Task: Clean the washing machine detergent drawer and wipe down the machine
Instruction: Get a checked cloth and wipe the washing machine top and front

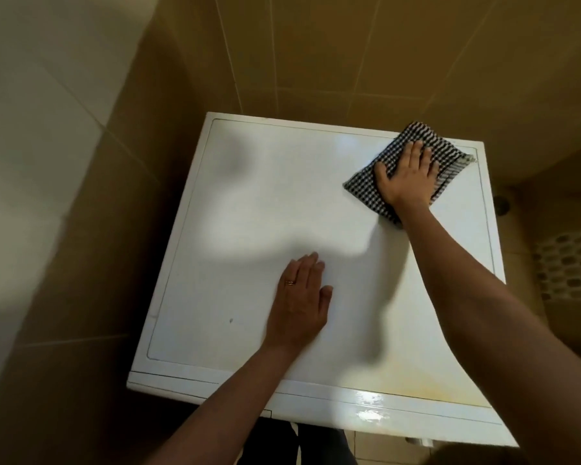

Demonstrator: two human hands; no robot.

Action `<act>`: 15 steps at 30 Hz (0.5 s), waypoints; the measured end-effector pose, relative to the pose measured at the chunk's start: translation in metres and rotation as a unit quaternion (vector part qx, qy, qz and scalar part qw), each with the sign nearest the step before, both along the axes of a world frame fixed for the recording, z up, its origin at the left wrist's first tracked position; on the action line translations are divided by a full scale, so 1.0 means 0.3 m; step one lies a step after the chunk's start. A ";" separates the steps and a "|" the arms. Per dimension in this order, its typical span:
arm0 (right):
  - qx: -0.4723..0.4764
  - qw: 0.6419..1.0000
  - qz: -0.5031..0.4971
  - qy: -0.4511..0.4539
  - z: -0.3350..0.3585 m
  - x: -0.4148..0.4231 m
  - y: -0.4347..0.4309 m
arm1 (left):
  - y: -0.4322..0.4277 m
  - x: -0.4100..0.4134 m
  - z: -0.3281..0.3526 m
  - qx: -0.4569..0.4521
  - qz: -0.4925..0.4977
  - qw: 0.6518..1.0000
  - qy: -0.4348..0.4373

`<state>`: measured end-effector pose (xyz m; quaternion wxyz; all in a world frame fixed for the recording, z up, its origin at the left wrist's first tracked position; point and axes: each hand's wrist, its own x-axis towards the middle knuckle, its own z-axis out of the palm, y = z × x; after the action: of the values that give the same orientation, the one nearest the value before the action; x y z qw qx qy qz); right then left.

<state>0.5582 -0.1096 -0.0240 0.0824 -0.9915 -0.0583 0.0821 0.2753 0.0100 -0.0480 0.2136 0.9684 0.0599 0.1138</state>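
Two bare hands lay on the flat top of the white washing machine [249,213], seen from above. The right hand [408,176] pressed down on a folded black-and-white checked cloth [359,187] at the far right corner of the top, where one corner of the cloth reached the rear edge. Its fingers [416,152] were straight and slightly spread, flat on the fabric and not curled round it. The left hand [299,303] rested palm down on the bare lid near the middle, closer to the front edge and well apart from the cloth. Its fingers [307,266] were stretched out close together and held nothing. A thin gold ring [289,282] sat on one of them.

A small dark speck [230,320] marked the lid to the left of that hand, and a faint yellowish stain [416,377] spread near the front right, just behind a glossy strip along the front edge. The machine stood against a beige tiled wall [316,45]. Beside it, low on the right, was a white perforated basket [571,263], too blurred to make out further.
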 end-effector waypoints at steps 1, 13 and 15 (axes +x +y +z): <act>-0.005 1.000 0.010 0.003 0.001 0.012 0.041 | -0.002 -0.001 0.001 0.000 0.001 1.000 0.000; -0.016 0.939 0.343 -0.001 0.009 -0.249 0.409 | 0.084 -0.027 0.061 -0.089 0.087 0.991 -0.047; -0.005 0.923 0.386 -0.004 0.005 -0.306 0.345 | 0.194 -0.044 0.075 -0.050 0.119 0.990 -0.062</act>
<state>0.4663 -0.0061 -0.0226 0.0390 -0.8931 -0.4360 0.1040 0.2621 0.0683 -0.0254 0.2504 0.9334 0.1674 0.1950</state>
